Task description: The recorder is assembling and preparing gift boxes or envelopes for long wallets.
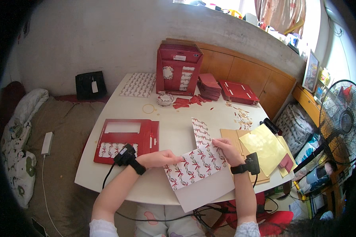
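A sheet of patterned paper (194, 168) with red bows and green sprigs is held up over the table's near edge. My left hand (160, 158) pinches its left edge between thumb and fingers. Its right side is gripped by my right hand (227, 151), with the thumb on top. A narrow patterned flap (201, 131) rises from the upper edge, and a plain white panel (203, 193) hangs below the pattern. Left of my hands lies a flat red card folder (148, 130) with cut-out windows, patterned paper showing through one of them.
At the back of the white table (178, 136) stand upright red folders (178, 55), a patterned stack (137, 84), red card stacks (209, 85) and flat red folders (239, 93). Yellow sheets (261, 148) lie on brown cardboard (230, 136) at right, near a fan (344, 122).
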